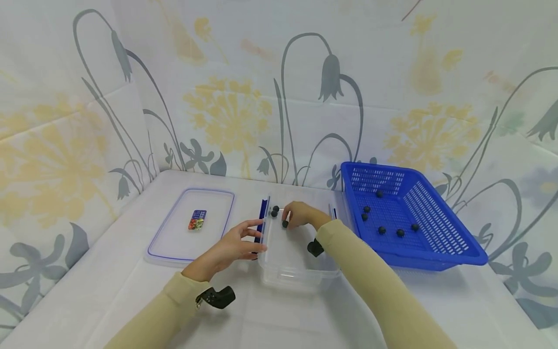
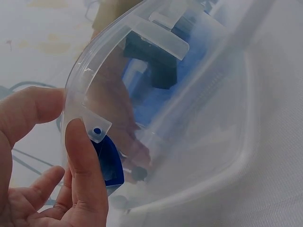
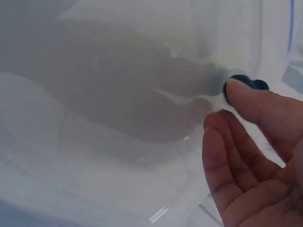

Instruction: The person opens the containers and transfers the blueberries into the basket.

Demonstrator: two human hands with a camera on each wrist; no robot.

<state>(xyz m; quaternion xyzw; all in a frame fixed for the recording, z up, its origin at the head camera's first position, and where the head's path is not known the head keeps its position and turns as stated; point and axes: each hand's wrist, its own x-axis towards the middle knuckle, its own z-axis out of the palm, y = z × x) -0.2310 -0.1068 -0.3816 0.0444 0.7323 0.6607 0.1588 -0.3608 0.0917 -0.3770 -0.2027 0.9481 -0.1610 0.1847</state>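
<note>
A clear plastic container (image 1: 301, 237) with blue side latches stands in the middle. My left hand (image 1: 237, 245) holds its left rim, thumb and fingers at the blue latch (image 2: 109, 165). My right hand (image 1: 300, 214) reaches into the container, its fingers bent downward. Right at those fingertips is a small black ball (image 1: 285, 224); in the right wrist view a finger overlaps the dark ball (image 3: 240, 79), with a gap between this finger and the other fingertips. Two more black balls lie in the far left corner, one of them a dark ball (image 1: 276, 208).
A blue perforated basket (image 1: 440, 252) with several black balls stands at the right. At the left lies a clear lid (image 1: 174, 242) with a blue edge and a colourful label (image 1: 197, 220). The floral cloth (image 1: 244, 97) rises behind the white table (image 1: 244, 310).
</note>
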